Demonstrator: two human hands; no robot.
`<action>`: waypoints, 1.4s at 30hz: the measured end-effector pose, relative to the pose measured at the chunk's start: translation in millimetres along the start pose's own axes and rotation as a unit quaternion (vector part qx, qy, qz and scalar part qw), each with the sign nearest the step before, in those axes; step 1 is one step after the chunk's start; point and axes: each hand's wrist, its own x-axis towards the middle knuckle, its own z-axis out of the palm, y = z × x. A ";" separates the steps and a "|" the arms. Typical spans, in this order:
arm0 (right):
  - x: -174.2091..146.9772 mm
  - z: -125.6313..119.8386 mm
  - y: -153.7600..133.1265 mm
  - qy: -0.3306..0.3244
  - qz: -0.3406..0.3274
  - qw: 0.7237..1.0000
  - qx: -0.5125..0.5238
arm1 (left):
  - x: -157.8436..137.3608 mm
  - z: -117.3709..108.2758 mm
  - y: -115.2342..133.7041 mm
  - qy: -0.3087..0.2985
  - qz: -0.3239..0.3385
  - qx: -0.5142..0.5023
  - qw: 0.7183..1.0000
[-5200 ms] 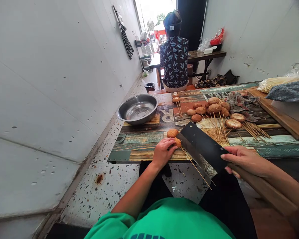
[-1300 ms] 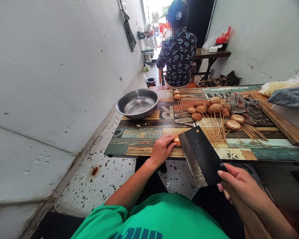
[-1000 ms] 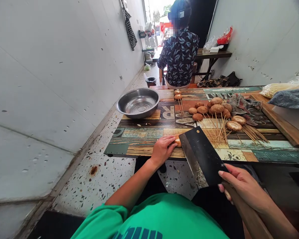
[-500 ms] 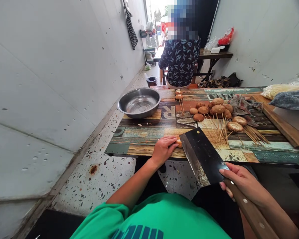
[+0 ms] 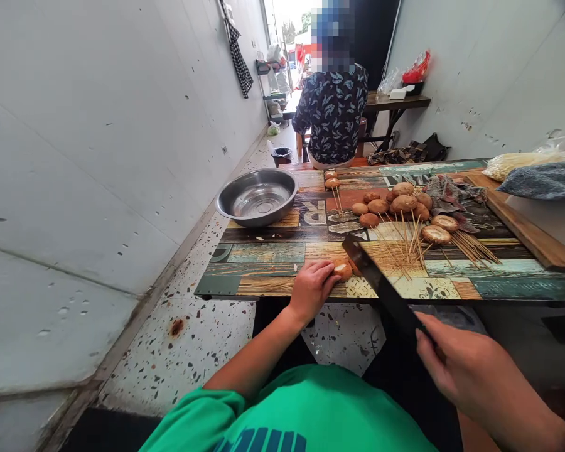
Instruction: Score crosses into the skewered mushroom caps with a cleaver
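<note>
At the near edge of the counter [image 5: 268, 252], seen from your head camera, your left hand [image 5: 313, 284] has its fingers bent against the left side of a brown mushroom [image 5: 342, 269] with a pale patch on top. Your right hand [image 5: 461, 358] is closed firmly around the grip end of a cleaver [image 5: 381, 285]. You see the blade almost edge-on, slanting away from you across the counter's edge, with its far end just right of the mushroom; you cannot tell whether steel and mushroom touch.

Beyond your left hand sits a metal basin [image 5: 223, 207], with a few pale scraps [image 5: 260, 238] on the wood in front of it. Farther back you have a skewered pair [image 5: 332, 182], its sticks pointing toward you. Right of that lies a mushroom pile [image 5: 403, 203], with thin sticks slanting out toward you and a bundle of skewers [image 5: 478, 247] fanned beside it. A crumpled rag [image 5: 445, 193] lies just behind the bundle, near a wooden board [image 5: 522, 216] bearing a grey towel [image 5: 541, 179]. Past the counter, a person [image 5: 332, 116] in a leaf-patterned shirt sits with their back to you.
</note>
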 end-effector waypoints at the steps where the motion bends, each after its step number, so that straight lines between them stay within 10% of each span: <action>1: -3.4 1.5 -4.8 0.024 -0.052 0.997 -0.057 | -1.6 0.4 3.6 -0.006 0.001 0.010 1.000; 12: -7.1 -4.2 -34.0 0.008 -0.187 0.944 -0.272 | -14.4 7.6 12.0 0.012 -0.002 0.017 1.000; 42: 0.4 0.4 -57.8 0.023 -0.162 0.921 -0.354 | -16.5 13.9 13.9 0.031 -0.016 0.001 0.999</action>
